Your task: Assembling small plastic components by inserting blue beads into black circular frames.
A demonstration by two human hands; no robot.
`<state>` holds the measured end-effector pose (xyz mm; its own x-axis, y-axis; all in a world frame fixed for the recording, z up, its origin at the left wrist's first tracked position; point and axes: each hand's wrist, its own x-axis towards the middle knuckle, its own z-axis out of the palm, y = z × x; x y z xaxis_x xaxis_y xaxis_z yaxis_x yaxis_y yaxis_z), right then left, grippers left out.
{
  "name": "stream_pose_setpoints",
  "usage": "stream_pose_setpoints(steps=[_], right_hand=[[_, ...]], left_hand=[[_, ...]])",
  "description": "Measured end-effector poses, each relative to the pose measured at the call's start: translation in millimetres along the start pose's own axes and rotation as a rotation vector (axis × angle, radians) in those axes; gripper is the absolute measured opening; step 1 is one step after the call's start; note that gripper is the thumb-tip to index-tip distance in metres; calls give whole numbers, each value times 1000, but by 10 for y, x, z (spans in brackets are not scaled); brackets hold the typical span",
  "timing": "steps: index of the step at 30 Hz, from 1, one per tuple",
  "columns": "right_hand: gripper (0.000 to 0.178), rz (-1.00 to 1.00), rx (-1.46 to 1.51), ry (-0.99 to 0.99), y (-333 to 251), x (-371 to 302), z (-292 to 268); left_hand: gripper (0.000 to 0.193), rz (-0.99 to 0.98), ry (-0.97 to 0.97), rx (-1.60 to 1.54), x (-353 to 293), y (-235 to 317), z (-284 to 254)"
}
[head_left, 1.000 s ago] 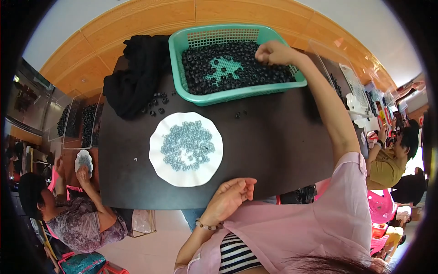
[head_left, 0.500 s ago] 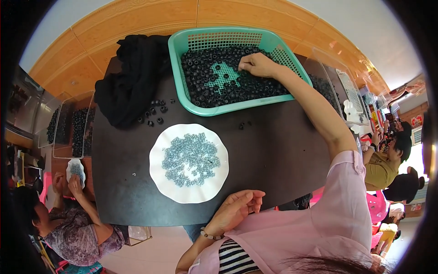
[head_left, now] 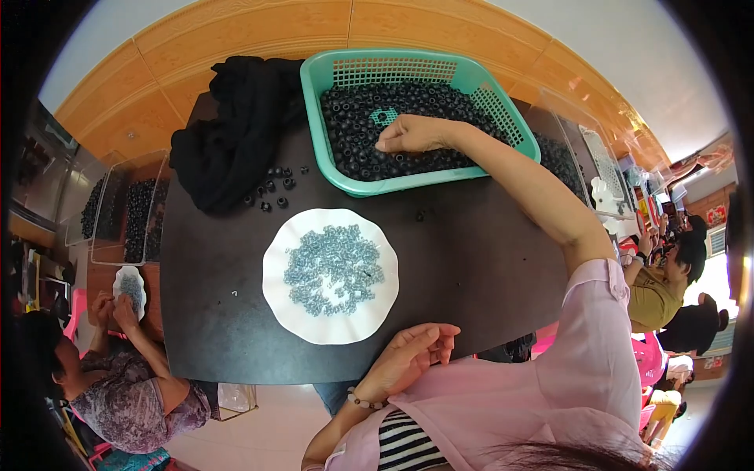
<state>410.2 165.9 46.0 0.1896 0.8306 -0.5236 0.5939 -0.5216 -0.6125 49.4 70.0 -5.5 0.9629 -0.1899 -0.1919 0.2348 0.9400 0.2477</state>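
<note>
My right hand (head_left: 418, 134) reaches into a green plastic basket (head_left: 380, 188) that holds a layer of small black ring-shaped plastic parts (head_left: 428, 98). Its fingers are curled and pressed together, down at the parts; whether one is between them is hidden. At the front edge of the table, my left hand (head_left: 412, 351) rests with the fingers loosely bent and apart, holding nothing. Just beyond it sits a white scalloped plate (head_left: 330, 334), bearing many small clear bluish pieces (head_left: 334, 255).
A black cloth (head_left: 236, 141) lies left of the basket, with several loose black parts (head_left: 271, 186) nearby on the dark table (head_left: 212, 290). A clear bin (head_left: 561, 161) stands on the right. At the left, a co-worker (head_left: 126, 392) handles pieces over a small white plate (head_left: 130, 286).
My right hand has swept left and nearer within the basket. Black parts now cover most of the mesh floor that showed before. The left hand stays in place.
</note>
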Motion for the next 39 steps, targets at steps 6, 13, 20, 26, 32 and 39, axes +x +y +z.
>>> stream_pose_setpoints(steps=[6, 13, 20, 26, 32, 39], right_hand=[[58, 131, 23, -88, -271, -41, 102], [79, 89, 89, -206, -417, -64, 125], [44, -32, 3, -244, -553, -179, 257], [43, -56, -286, 14, -466, -184, 342], [42, 8, -176, 321, -545, -392, 272], [46, -35, 72, 561, -479, -1180, 133]], left_hand=[[34, 5, 4, -3, 2, -13, -5], [32, -8, -25, -23, -9, -2, -7], [33, -6, -28, -25, 8, 4, 9], [32, -7, -11, -18, 2, -9, 12], [31, 41, 11, -15, -14, -38, 48], [30, 74, -6, -19, 16, -71, 25]])
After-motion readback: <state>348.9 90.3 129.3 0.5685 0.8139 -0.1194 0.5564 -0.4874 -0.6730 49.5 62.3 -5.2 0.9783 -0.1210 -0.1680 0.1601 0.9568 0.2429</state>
